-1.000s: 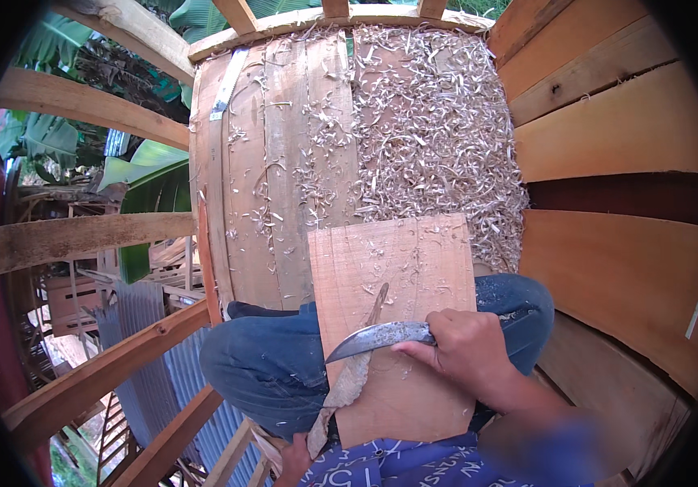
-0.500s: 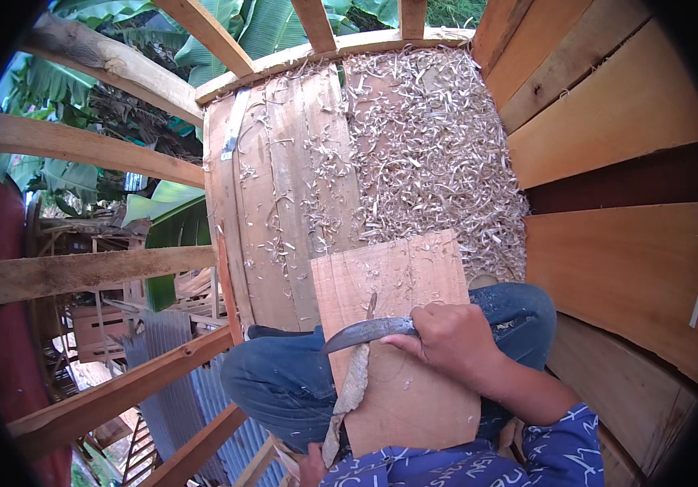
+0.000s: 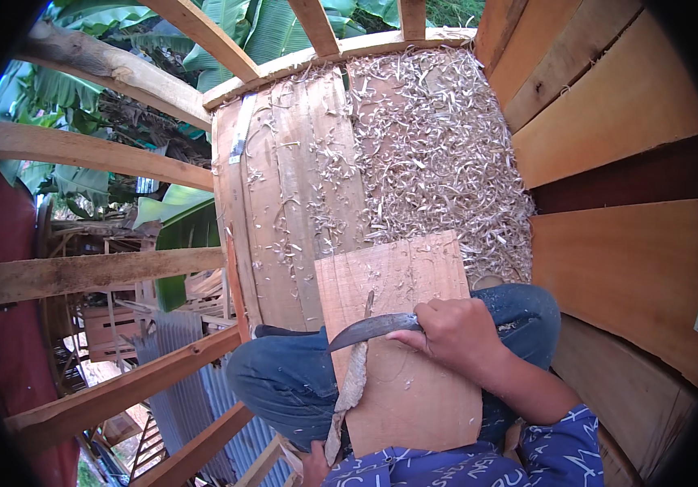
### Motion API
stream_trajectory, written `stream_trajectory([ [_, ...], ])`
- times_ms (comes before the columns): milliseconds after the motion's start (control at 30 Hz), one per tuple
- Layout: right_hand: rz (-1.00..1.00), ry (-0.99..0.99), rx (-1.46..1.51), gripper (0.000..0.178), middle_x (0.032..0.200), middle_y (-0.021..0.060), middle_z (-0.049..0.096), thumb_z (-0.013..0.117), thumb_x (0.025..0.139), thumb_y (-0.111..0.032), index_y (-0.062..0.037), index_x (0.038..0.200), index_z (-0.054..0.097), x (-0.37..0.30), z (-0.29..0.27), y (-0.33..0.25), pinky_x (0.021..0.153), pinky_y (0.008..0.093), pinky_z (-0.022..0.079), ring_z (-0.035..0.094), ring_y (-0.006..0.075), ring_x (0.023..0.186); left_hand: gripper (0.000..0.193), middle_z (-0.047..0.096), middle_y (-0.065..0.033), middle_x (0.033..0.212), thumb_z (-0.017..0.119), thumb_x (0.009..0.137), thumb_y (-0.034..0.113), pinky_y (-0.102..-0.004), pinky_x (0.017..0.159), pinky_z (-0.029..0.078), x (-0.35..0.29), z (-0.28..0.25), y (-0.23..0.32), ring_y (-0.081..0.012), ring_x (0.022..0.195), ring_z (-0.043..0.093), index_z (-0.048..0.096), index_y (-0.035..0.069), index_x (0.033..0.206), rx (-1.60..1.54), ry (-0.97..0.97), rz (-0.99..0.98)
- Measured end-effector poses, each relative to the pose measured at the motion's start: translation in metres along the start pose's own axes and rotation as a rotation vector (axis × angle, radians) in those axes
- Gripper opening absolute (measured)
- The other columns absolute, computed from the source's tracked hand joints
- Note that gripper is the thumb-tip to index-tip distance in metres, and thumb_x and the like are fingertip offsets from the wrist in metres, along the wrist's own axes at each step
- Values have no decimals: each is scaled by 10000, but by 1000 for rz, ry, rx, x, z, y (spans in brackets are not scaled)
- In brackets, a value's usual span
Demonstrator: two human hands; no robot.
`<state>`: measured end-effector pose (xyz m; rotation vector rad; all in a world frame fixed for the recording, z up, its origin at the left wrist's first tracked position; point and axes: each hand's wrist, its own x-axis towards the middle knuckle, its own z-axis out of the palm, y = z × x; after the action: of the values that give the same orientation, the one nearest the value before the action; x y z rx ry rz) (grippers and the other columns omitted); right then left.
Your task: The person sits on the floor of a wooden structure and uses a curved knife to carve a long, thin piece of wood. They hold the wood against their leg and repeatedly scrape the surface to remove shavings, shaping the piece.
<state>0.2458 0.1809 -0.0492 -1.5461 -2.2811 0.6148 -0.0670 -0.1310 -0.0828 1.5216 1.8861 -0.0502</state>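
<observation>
A square wooden board (image 3: 426,390) lies across my lap. My right hand (image 3: 456,331) is closed round the handle of a knife with a broad, curved dark blade (image 3: 369,328) pointing left over the board. Beneath the blade passes a rough, greyish-tan strip (image 3: 352,385), perhaps bark or dried leaf. Its narrow far tip (image 3: 369,303) sticks out beyond the blade, and the rest hangs down past the board's left edge. At the strip's lower end, my left hand (image 3: 315,465) appears closed on it, low by my left thigh; its fingers are partly hidden.
Pale curled shavings (image 3: 446,162) cover the plank floor (image 3: 264,211) ahead, thickest on the right. Wooden rails (image 3: 97,264) run along the left, with banana leaves and corrugated sheets (image 3: 174,390) beyond them. A plank wall (image 3: 620,268) rises close on the right.
The whole view has shifted slightly, so the surroundings sit a little farther right. Knife, strip and both hands keep nearly the same places relative to the board.
</observation>
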Motion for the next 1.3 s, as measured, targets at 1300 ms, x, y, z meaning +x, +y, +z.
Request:
stream_trajectory([
  [1300,94,-82,-70,499,556,115,557,662,834,-493,-61,620,534,0,-9,-2,433,383,436,579,287,472,689,583,-169,556,664,794,591,-464,473,475,-4,-20,38,-348,509,628,414,-30,956,145,-123,-44],
])
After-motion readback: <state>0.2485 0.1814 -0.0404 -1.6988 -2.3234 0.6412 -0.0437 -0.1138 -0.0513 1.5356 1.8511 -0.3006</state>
